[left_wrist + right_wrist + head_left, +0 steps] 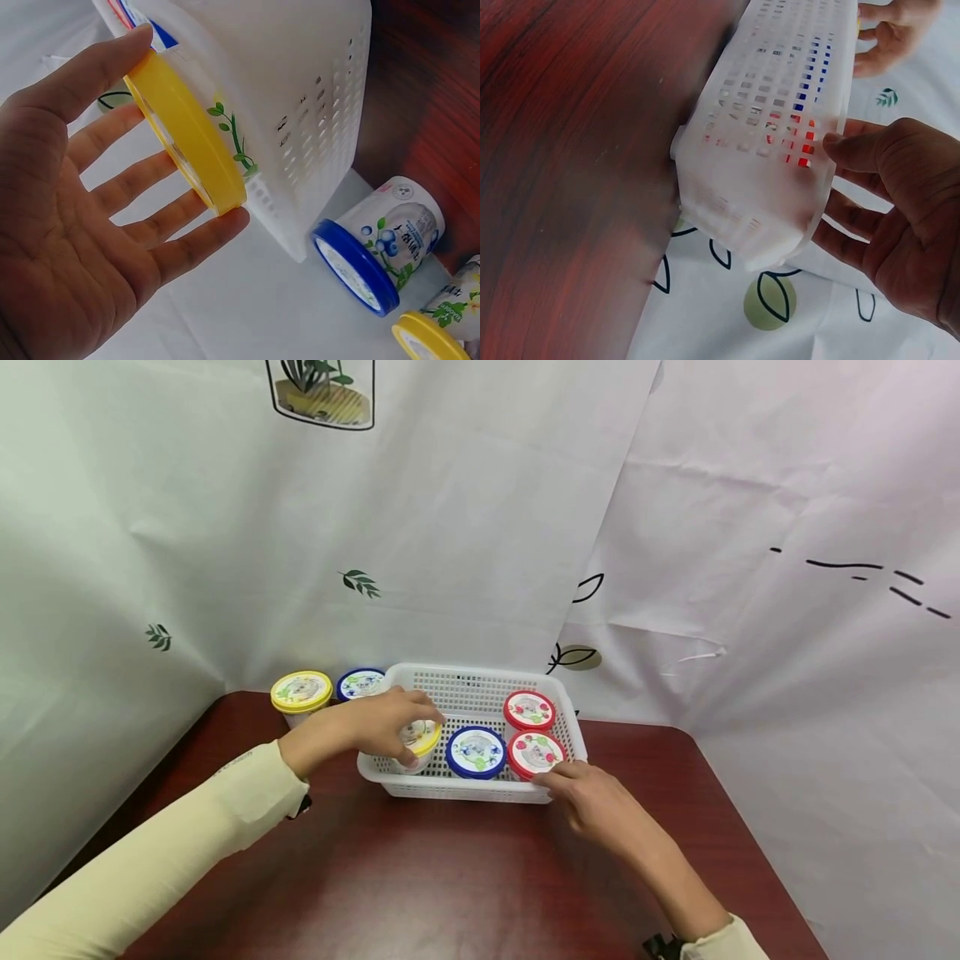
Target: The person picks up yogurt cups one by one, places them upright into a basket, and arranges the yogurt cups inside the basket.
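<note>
At the left end of the white plastic basket, my left hand holds a white cup with a yellow lid. In the left wrist view, the thumb is on one side of the yellow lid and the fingertips are on the other. My right hand grips the basket's front right corner, its thumb outside the wall and its fingers over the rim. Between the hands, a blue-lidded cup and two red-lidded cups stand upright inside the basket.
Left of the basket stand another yellow-lidded cup and a blue-lidded cup, close to the back wall. The dark red wooden table meets a white printed cloth behind and at both sides.
</note>
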The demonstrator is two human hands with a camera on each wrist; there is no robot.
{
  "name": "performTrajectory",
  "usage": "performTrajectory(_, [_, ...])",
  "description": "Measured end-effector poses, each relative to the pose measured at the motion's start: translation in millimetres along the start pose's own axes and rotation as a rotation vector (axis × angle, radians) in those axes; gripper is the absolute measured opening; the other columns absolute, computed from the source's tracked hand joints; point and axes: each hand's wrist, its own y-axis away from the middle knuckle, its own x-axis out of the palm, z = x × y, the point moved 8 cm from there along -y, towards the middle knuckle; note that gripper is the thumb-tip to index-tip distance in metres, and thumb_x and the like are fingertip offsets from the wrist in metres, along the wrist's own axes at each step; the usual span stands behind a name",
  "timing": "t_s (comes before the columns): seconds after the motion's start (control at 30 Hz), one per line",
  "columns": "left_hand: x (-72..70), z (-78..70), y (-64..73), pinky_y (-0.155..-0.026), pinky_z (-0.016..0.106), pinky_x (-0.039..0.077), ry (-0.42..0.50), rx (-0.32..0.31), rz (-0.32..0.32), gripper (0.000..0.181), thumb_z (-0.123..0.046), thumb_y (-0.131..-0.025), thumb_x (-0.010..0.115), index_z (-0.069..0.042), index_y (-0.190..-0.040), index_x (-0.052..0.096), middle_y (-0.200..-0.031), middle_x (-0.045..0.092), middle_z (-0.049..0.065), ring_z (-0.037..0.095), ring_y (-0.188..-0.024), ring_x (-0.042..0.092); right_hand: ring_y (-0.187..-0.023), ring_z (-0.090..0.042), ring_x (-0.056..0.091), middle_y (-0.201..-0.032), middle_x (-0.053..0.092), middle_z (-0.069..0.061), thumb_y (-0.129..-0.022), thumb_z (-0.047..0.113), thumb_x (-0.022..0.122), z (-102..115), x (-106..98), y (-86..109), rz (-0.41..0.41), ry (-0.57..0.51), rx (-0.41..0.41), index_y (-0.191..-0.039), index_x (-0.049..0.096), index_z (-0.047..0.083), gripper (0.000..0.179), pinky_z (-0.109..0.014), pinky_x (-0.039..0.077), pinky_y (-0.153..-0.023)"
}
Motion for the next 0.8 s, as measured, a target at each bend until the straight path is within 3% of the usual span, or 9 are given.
performTrajectory(0.47, [20.7,11.6,-13.2,-0.128,0.071,0.040,0.014,-0.028,0.076,0.073,-0.029,-0.094,0.092,-0.021,-0.161,0.064,-0.170,0.054,0.017,0.049,-0.159,0.047,-0.102,-0.020,0.078,-0.111,0.082,-0.001,-0.091,-0.003,0.080,0.7,-0.7,-0.8,-0.001,-0.003,0.002,-0.120,0.085,0.017,0.035,-0.039,0.064,-0.091])
performTrajectory(0.8, [29.5,9.2,-18.3,-0.128,0.066,0.043,-0.014,-0.002,0.070,0.072,-0.028,-0.095,0.090,-0.018,-0.161,0.063,-0.167,0.057,0.017,0.048,-0.155,0.052,-0.103,-0.021,0.078,-0.111,0.082,-0.001,-0.093,-0.001,0.080,-0.5,1.0,-1.0,0.008,-0.008,0.017,-0.120,0.085,0.017,0.032,-0.039,0.064,-0.091])
